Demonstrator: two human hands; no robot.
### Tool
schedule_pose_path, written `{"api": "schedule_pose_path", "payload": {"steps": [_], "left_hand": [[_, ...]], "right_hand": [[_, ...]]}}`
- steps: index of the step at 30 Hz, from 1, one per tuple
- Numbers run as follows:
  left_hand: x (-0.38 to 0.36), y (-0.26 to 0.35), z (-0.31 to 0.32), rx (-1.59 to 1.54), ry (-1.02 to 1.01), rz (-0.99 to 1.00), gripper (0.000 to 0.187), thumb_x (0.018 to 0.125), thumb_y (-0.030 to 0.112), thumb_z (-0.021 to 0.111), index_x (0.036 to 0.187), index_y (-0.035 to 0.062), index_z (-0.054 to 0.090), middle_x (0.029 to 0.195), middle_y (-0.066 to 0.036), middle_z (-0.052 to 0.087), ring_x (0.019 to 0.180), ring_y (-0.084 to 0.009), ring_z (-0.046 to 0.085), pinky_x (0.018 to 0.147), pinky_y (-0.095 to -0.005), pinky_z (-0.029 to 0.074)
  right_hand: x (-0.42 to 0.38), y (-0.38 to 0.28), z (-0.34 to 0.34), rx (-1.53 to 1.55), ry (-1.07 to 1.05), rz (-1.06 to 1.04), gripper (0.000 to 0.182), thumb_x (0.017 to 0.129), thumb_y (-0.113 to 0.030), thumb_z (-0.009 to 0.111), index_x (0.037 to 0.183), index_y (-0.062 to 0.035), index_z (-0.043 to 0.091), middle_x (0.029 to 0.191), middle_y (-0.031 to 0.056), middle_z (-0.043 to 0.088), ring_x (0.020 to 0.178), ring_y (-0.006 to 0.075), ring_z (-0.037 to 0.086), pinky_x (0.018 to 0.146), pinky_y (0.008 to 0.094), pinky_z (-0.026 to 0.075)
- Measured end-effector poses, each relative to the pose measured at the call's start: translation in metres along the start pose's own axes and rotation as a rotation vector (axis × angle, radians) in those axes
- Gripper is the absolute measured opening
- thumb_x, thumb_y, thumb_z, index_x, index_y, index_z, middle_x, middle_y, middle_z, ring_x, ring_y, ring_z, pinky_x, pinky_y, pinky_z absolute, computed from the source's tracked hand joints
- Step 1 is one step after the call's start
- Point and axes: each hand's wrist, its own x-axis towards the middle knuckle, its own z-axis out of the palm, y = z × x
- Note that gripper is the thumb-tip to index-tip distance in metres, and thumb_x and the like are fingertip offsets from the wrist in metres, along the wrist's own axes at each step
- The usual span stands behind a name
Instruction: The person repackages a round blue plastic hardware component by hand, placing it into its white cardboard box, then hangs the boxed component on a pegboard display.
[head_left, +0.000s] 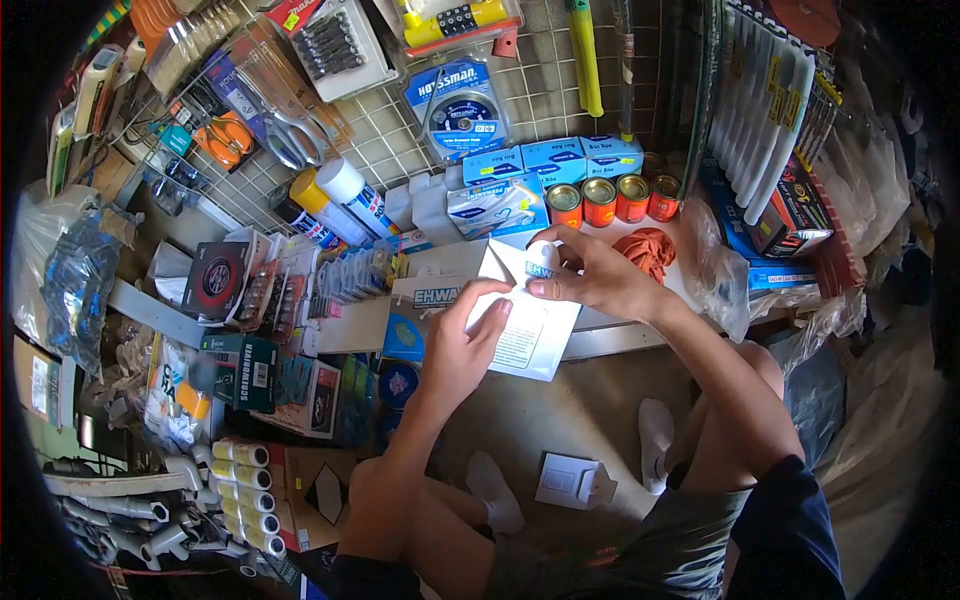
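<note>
A white box or packet (530,335) with printed text on its face is held up in front of the shelf. My left hand (468,335) pinches its left edge near the top. At the upper right of it, my right hand (590,272) grips the top, where blue lettering shows between the fingers. The upper end has a raised white flap. Just behind my left hand, a box with the letters EHWA (436,296) lies on the white shelf (610,340).
Red cans (600,203), blue boxes (553,160) and a red cloth bundle (645,252) stand behind my hands. Spray cans (345,200) and packaged tools are to the left. A white opened box (571,480) lies on the floor between the feet.
</note>
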Motion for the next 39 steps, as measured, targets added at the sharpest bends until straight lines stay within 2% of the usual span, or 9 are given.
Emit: {"api": "schedule_pose_path", "payload": {"steps": [6, 9, 12, 21, 28, 34, 35, 38, 39], "left_hand": [[-0.001, 0.003, 0.001, 0.071, -0.003, 0.003, 0.020, 0.099, 0.007, 0.066, 0.117, 0.0003, 0.063, 0.097, -0.016, 0.073, 0.088, -0.0147, 0.070, 0.071, -0.0323, 0.056], [-0.001, 0.004, 0.001, 0.059, 0.001, 0.004, 0.022, 0.099, 0.007, 0.065, 0.120, -0.0002, 0.063, 0.102, -0.017, 0.073, 0.091, -0.0163, 0.071, 0.073, -0.0317, 0.056], [0.000, 0.004, 0.004, 0.044, 0.052, -0.006, 0.025, 0.099, 0.007, 0.065, 0.122, -0.0011, 0.063, 0.105, -0.017, 0.073, 0.093, -0.0167, 0.071, 0.074, -0.0313, 0.056], [-0.002, 0.002, 0.010, 0.028, 0.053, -0.020, 0.024, 0.100, 0.008, 0.064, 0.122, -0.0021, 0.064, 0.090, -0.010, 0.069, 0.064, -0.0087, 0.060, 0.052, -0.0274, 0.050], [-0.002, -0.024, 0.030, -0.040, 0.171, 0.138, 0.050, 0.100, 0.009, 0.063, 0.139, 0.0029, 0.032, 0.098, -0.014, 0.065, 0.062, -0.0107, 0.061, 0.045, -0.0257, 0.048], [0.000, 0.009, 0.005, -0.324, -0.033, -0.381, 0.049, 0.100, 0.018, 0.064, 0.140, 0.0029, 0.039, 0.088, -0.009, 0.067, 0.053, -0.0079, 0.059, 0.031, -0.0235, 0.033], [0.000, 0.006, 0.001, -0.408, -0.068, -0.467, 0.041, 0.102, 0.031, 0.063, 0.132, 0.0038, 0.054, 0.082, -0.005, 0.067, 0.048, -0.0055, 0.055, 0.031, -0.0224, 0.028], [0.002, -0.002, -0.004, -0.766, -0.114, -0.709, 0.043, 0.103, 0.039, 0.061, 0.124, 0.0012, 0.061, 0.084, -0.004, 0.068, 0.048, -0.0052, 0.054, 0.032, -0.0231, 0.028], [0.000, -0.002, 0.004, -0.857, -0.085, -0.775, 0.046, 0.104, 0.046, 0.058, 0.117, 0.0027, 0.064, 0.087, -0.002, 0.070, 0.049, -0.0051, 0.056, 0.034, -0.0223, 0.030]], "right_hand": [[0.001, 0.005, 0.004, -0.100, 0.049, -0.024, 0.068, 0.090, -0.043, 0.079, 0.135, -0.0010, 0.051, 0.106, 0.0147, 0.067, 0.102, 0.0232, 0.064, 0.088, 0.0380, 0.050], [0.002, 0.009, 0.008, -0.038, 0.052, -0.096, 0.064, 0.093, -0.041, 0.077, 0.136, -0.0034, 0.049, 0.096, 0.0076, 0.060, 0.090, 0.0146, 0.056, 0.078, 0.0314, 0.045], [0.000, 0.003, 0.011, -0.177, 0.111, -0.101, 0.058, 0.094, -0.038, 0.074, 0.133, -0.0019, 0.049, 0.106, 0.0222, 0.069, 0.101, 0.0318, 0.068, 0.088, 0.0440, 0.051], [-0.002, 0.002, 0.015, -0.198, 0.152, -0.099, 0.055, 0.094, -0.034, 0.074, 0.131, -0.0022, 0.048, 0.108, 0.0243, 0.070, 0.104, 0.0369, 0.068, 0.090, 0.0456, 0.051], [0.003, 0.008, 0.017, -0.349, 0.281, -0.167, 0.056, 0.088, -0.029, 0.080, 0.129, -0.0029, 0.051, 0.102, 0.0219, 0.071, 0.099, 0.0351, 0.071, 0.085, 0.0448, 0.053], [0.000, 0.006, 0.008, -0.308, 0.250, -0.117, 0.059, 0.086, -0.030, 0.082, 0.131, -0.0023, 0.055, 0.087, 0.0186, 0.071, 0.079, 0.0261, 0.072, 0.073, 0.0393, 0.055], [-0.003, 0.000, 0.002, -0.180, 0.131, 0.000, 0.059, 0.096, -0.045, 0.071, 0.137, -0.0050, 0.056, 0.110, 0.0131, 0.068, 0.094, 0.0185, 0.066, 0.081, 0.0336, 0.053], [-0.006, -0.001, -0.005, 0.367, 0.010, 0.009, 0.076, 0.101, -0.066, 0.048, 0.146, -0.0051, 0.050, 0.124, 0.0136, 0.065, 0.099, 0.0186, 0.066, 0.086, 0.0355, 0.053], [-0.011, -0.012, -0.005, 0.531, -0.101, 0.065, 0.090, 0.098, -0.077, 0.032, 0.151, -0.0051, 0.044, 0.131, 0.0140, 0.061, 0.105, 0.0206, 0.066, 0.091, 0.0373, 0.053]]}}
